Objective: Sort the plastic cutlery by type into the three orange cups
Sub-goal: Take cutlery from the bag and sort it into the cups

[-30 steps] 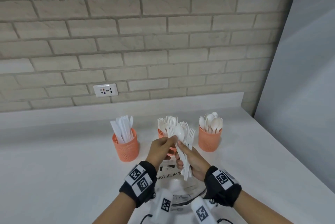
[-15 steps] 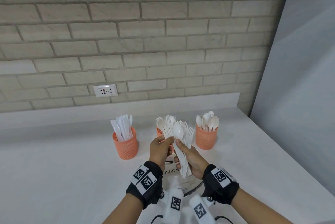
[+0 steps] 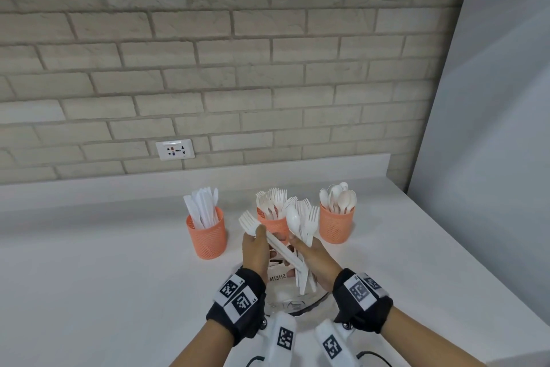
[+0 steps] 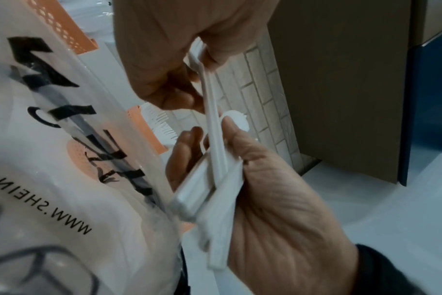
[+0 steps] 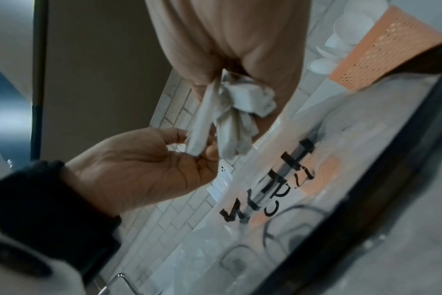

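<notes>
Done: knife cup (image 3: 206, 235), fork cup (image 3: 272, 224) and spoon cup (image 3: 335, 225) stand well filled on the counter (image 3: 89, 262).
Left: the bunch (image 3: 302, 235) gripped by the right hand (image 3: 315, 259) (forks plus a spoon).
Left hand (image 3: 255, 250): pinches one fork (image 3: 248, 222) out of it.
Hidden: bag (image 3: 278, 280) contents unreadable.
</notes>
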A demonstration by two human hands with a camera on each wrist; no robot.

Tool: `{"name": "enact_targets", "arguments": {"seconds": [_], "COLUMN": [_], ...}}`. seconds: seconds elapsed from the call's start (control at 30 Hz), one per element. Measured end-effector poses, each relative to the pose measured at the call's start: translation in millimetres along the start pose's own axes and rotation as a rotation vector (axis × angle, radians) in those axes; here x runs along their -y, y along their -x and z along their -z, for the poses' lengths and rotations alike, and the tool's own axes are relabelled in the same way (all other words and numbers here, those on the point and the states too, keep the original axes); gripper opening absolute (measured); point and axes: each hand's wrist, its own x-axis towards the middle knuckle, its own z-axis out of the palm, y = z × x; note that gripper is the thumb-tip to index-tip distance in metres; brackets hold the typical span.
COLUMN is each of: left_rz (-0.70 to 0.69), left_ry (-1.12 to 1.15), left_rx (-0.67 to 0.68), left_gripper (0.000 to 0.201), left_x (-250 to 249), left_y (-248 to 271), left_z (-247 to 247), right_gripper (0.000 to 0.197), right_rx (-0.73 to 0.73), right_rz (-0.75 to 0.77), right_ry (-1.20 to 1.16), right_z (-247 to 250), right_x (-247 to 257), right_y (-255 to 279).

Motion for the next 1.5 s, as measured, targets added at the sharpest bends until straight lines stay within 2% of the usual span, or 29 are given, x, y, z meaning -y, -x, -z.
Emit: {"name": "enact_targets", "arguments": {"seconds": [0.13,0.23,0.27,0.4,0.57,0.63,0.73,0.83,0.97,1.03,1.07,1.13,1.2,1.33,1.5], "left_rz": [0.001,-0.046,-0.068,-0.089,-0.101,-0.133,-0.174,-0.18,-0.135,-0.148,-0.175,-0.254,-0.359,-0.478,-0.5], "left_ry": [0.136,0.112,0.081,-0.061,-0.215,-0.256,-0.269,-0.308,-0.362,-0.379,-0.379,-0.363,-0.33,-0.411,-0.52], "left_rx": [-0.06,-0.093,-0.095,0.002,0.135,0.12,0.075,0.042,0.015,0.013,-0.002,-0.069,-0.106,-0.029,-0.004], "left_gripper": [0.016,0.006,0.009,0.01,0.012,0.017,0.005,0.018,0.018,0.01,0.005,0.017,0.019,0.019,0.028], "left_x": [-8.9,-14.1,-15.6,-17.0,-8.3,-3.9,-2.3,-0.9,4.9,7.4,7.9,8.1,3.5,-6.7,-7.7], "left_y": [-1.5,-5.7,-5.7,2.0,16.1,17.2,15.9,12.8,6.8,6.1,6.2,6.2,8.1,12.3,14.7], "left_z": [3.9,7.1,8.2,6.4,-8.0,-11.7,-11.3,-7.2,-4.6,-5.7,-6.0,-6.0,-7.3,-15.5,-22.4], "right_gripper": [0.027,0.018,0.017,0.026,0.035,0.034,0.018,0.01,0.008,0.01,0.009,0.009,0.008,0.006,0.018], "right_rx": [-0.1,-0.123,-0.137,-0.18,-0.178,-0.149,-0.094,-0.076,-0.057,-0.044,-0.049,-0.071,-0.079,-0.048,-0.039], "right_rz": [0.019,0.049,0.071,0.127,0.117,0.115,0.084,0.026,0.033,0.061,0.064,0.058,0.049,0.056,0.047], "right_ry": [0.085,0.204,0.252,0.316,0.385,0.348,0.175,0.039,0.104,0.149,0.161,0.173,0.171,0.165,0.185], "right_z": [4.5,9.2,10.0,9.1,4.7,2.1,2.6,8.0,10.9,10.4,10.5,11.2,11.1,10.9,9.4], "right_x": [-6.6,-12.2,-12.7,-10.1,-11.5,-10.7,-5.6,-2.2,0.4,1.4,1.0,-1.1,-2.2,-2.5,-3.2], "right_y": [-2.7,-2.9,-2.1,2.0,2.8,3.8,10.2,14.4,17.7,18.6,18.0,16.4,16.9,21.4,20.0]}}
